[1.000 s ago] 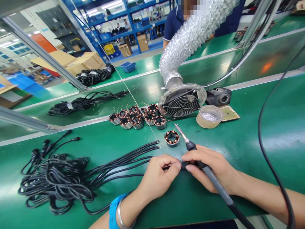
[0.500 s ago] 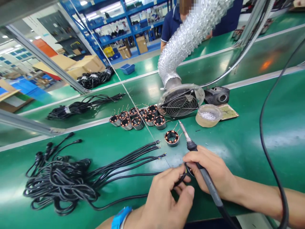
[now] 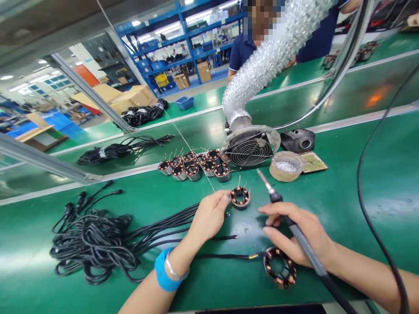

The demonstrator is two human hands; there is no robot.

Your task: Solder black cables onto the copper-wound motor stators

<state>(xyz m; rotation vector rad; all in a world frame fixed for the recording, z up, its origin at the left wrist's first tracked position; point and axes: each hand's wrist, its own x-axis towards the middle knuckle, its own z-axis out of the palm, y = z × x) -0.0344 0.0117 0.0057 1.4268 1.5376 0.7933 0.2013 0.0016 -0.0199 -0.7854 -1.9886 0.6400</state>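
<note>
My left hand (image 3: 209, 216) is closed, its thumb and fingertips pinched at the left rim of a motor stator (image 3: 240, 199) with copper windings, standing on the green bench. My right hand (image 3: 299, 231) holds a soldering iron (image 3: 303, 242), tip pointing up and left; its thumb and index finger are spread apart. Just below the right hand lies another stator (image 3: 280, 267), tilted, with a black cable (image 3: 225, 256) running left from it. Several more cables, their ends stripped, pass under my left wrist from a coiled black bundle (image 3: 98, 244).
Behind stand several stators (image 3: 193, 172) in rows. An extractor fan (image 3: 250, 150) with a silver duct (image 3: 248, 78), a round tub (image 3: 286, 166) of silvery bits, a sponge tray (image 3: 314, 162) and a black iron holder (image 3: 298, 140) are nearby. A person (image 3: 238, 52) is across the bench.
My left hand has let go of the cable and moved up to the standing stator. The cabled stator now shows on the bench. My right hand's fingers have spread, still with the iron.
</note>
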